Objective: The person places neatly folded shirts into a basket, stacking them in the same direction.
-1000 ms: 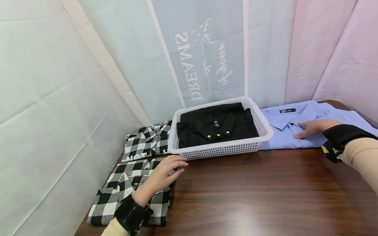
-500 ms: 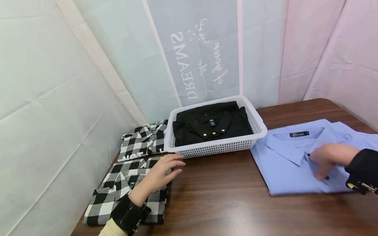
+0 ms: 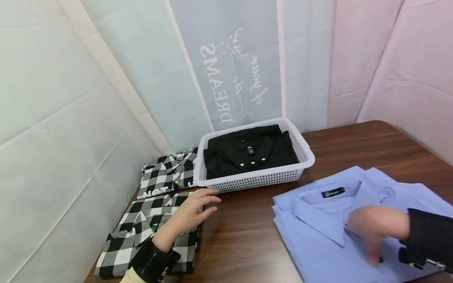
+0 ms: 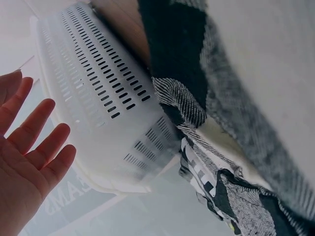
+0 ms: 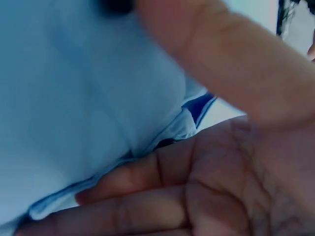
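Right hand [image 3: 378, 226] pinches the blue collared shirt [image 3: 318, 245] by its front, presumably so the folds hold together, while the loosely spread left hand [image 3: 192, 210] grasps nothing, white plastic basket [image 3: 255, 181] just ahead.

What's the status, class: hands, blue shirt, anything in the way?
Right hand gripping blue shirt at its front. Left hand holding nothing, near white basket. Shirt folded on table, apart from basket; no obstruction visible.

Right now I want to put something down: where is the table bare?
The table is bare in front of the basket, between checked shirts and blue shirt, and at back right, behind the blue shirt. Crowded: left, where the left hand hovers by the checked shirts; front right, where the right hand grips the blue shirt.
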The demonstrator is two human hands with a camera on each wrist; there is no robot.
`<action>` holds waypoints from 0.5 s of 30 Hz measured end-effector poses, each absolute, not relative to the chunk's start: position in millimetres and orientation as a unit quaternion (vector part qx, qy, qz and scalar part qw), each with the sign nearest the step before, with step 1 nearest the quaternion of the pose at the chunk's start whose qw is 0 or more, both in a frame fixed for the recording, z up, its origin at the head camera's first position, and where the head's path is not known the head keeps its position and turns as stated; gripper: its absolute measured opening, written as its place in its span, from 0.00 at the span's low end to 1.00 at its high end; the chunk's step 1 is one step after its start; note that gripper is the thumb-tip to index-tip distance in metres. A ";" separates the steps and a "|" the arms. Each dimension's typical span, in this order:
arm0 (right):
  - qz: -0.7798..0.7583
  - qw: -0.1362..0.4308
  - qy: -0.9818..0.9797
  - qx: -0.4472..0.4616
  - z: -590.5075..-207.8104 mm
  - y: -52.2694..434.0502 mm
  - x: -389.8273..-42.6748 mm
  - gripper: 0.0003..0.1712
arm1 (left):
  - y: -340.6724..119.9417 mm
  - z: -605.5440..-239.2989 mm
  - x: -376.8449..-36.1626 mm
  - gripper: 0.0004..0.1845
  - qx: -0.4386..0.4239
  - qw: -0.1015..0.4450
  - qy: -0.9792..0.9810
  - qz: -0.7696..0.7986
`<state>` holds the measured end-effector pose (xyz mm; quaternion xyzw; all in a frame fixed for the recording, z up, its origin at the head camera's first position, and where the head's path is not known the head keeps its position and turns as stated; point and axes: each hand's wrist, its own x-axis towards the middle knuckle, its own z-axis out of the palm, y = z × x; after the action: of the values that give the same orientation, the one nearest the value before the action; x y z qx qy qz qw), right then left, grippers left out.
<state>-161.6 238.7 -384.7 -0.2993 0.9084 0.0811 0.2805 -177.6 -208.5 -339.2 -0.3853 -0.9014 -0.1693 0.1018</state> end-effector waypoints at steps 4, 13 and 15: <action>0.094 0.289 0.899 -0.314 -406.7 210.7 -178.1 0.35 | -207.2 -338.7 -177.0 0.12 -0.379 0.086 -0.906 -0.171; 0.221 0.303 0.857 -0.353 -352.4 97.6 -149.6 0.25 | -198.4 -341.6 -175.1 0.15 -0.360 0.013 -0.916 -0.177; 0.209 0.306 0.863 -0.342 -351.1 81.2 -151.9 0.27 | -195.8 -342.4 -177.1 0.16 -0.352 -0.008 -0.921 -0.168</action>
<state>-151.9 81.2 -351.1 -0.3425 0.8633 0.2089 0.3062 -177.1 -195.8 -342.4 -0.3522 -0.9207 -0.1678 -0.0080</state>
